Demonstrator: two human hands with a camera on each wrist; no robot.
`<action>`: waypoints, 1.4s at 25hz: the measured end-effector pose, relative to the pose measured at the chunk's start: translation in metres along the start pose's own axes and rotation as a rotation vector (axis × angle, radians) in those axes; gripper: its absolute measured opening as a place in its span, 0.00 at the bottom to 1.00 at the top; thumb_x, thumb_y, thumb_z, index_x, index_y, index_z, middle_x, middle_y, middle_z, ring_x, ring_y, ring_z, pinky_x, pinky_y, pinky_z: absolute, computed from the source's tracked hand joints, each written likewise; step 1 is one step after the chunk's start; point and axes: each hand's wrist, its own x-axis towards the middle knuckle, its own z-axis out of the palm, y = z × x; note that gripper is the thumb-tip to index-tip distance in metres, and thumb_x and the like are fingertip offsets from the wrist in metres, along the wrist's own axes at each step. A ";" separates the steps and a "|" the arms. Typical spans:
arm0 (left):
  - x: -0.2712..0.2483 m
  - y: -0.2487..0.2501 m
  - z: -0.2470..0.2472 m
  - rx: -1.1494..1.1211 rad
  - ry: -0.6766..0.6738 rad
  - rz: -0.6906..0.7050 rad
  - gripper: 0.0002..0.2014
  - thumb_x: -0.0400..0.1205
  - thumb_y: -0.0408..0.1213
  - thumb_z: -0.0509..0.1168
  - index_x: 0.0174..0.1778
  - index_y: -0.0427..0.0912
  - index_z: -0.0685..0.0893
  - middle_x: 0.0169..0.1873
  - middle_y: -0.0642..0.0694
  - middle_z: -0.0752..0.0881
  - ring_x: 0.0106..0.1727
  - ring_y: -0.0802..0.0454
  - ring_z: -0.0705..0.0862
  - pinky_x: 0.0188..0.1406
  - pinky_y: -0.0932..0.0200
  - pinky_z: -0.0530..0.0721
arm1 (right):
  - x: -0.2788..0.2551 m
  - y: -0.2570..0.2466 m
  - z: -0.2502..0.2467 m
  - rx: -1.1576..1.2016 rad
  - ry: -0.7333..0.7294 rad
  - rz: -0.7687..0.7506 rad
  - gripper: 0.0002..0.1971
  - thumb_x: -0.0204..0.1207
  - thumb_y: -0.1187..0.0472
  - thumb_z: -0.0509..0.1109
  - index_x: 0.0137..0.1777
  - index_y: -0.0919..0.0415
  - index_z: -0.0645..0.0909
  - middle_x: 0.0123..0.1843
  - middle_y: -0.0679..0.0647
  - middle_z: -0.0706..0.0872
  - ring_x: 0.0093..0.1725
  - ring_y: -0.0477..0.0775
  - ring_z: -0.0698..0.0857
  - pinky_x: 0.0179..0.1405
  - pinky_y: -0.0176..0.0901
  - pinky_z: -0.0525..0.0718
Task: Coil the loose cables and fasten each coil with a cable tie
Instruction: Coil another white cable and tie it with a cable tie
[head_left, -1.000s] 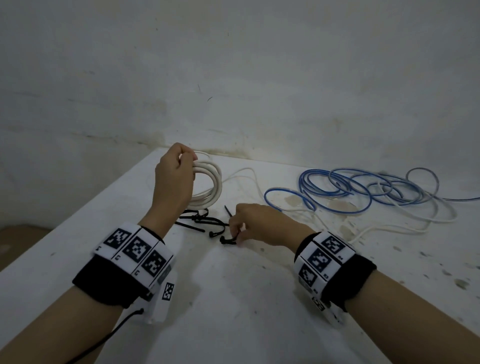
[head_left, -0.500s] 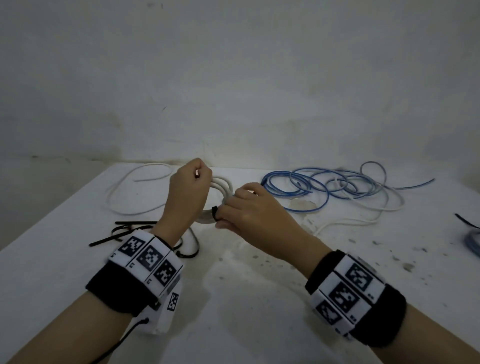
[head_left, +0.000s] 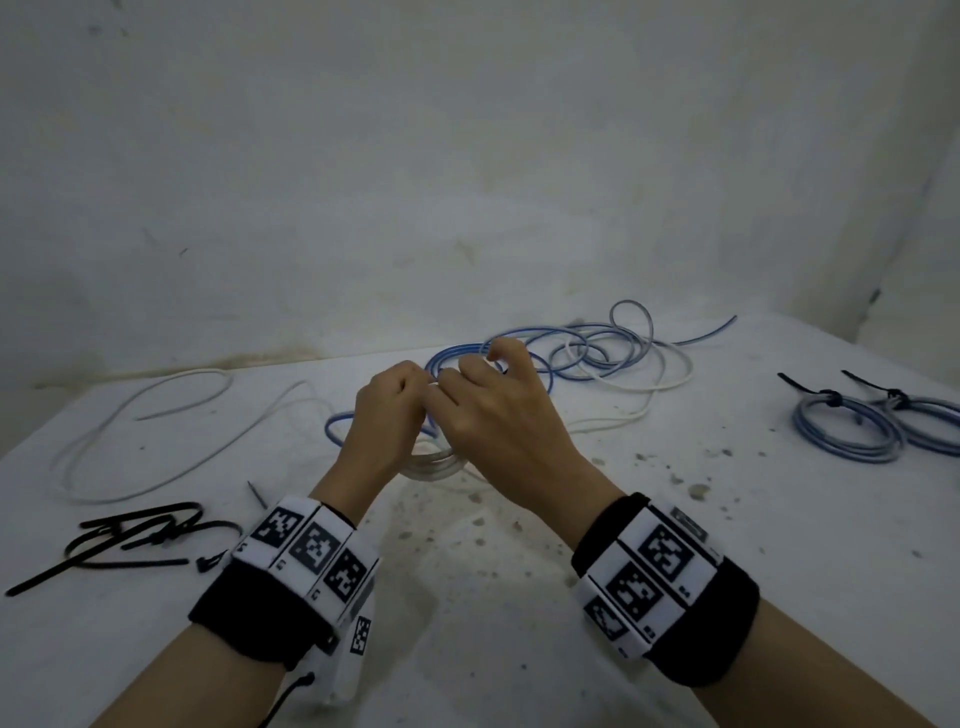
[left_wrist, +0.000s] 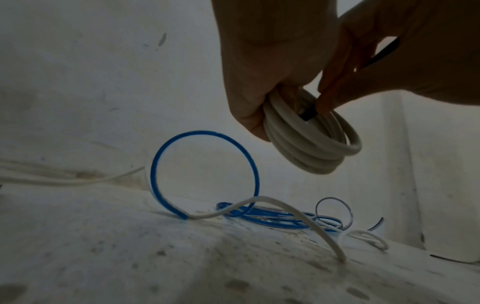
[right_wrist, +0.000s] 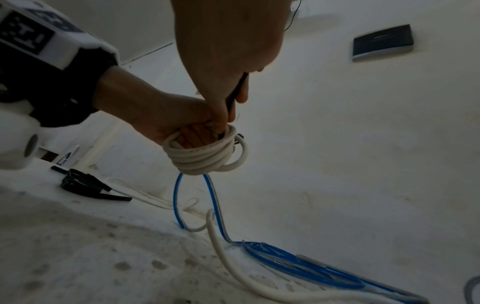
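My left hand (head_left: 400, 400) grips a white cable coil (head_left: 434, 462) of several turns and holds it just above the table. The coil (left_wrist: 311, 144) hangs from its curled fingers. My right hand (head_left: 467, 384) is pressed close against the left and pinches a black cable tie (right_wrist: 236, 90). The tie's lower end (left_wrist: 307, 115) sits inside the coil's opening. From the head view the tie is hidden behind both hands. A loose blue cable (head_left: 545, 353) lies tangled behind the hands.
A pile of black cable ties (head_left: 140, 535) lies at the left front. A loose white cable (head_left: 145, 431) sprawls at the back left. Two tied blue coils (head_left: 852, 431) rest at the right edge. The wall stands right behind the table (head_left: 467, 597).
The right hand lifted a tie from the pile and brought it up against the white coil. The left hand kept its grip on the coil. The camera view swung right.
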 end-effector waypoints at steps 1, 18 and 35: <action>0.000 0.001 0.001 0.146 -0.077 0.002 0.20 0.79 0.20 0.56 0.23 0.43 0.64 0.23 0.51 0.68 0.25 0.56 0.65 0.24 0.71 0.69 | -0.001 0.001 0.001 -0.023 0.023 -0.004 0.15 0.71 0.75 0.56 0.33 0.58 0.81 0.26 0.51 0.79 0.31 0.53 0.79 0.53 0.49 0.69; -0.012 -0.001 0.013 0.013 -0.159 0.170 0.12 0.88 0.39 0.49 0.47 0.42 0.77 0.29 0.53 0.80 0.31 0.54 0.80 0.32 0.62 0.75 | -0.013 0.022 -0.009 1.220 -0.054 0.671 0.07 0.73 0.71 0.70 0.46 0.61 0.78 0.32 0.54 0.87 0.32 0.49 0.86 0.40 0.39 0.86; -0.012 0.005 0.017 -0.241 0.033 0.219 0.12 0.87 0.32 0.52 0.41 0.45 0.78 0.26 0.57 0.77 0.25 0.68 0.76 0.26 0.75 0.70 | -0.009 0.009 0.005 0.813 0.004 0.715 0.07 0.75 0.64 0.69 0.39 0.65 0.76 0.28 0.61 0.83 0.29 0.59 0.81 0.30 0.47 0.77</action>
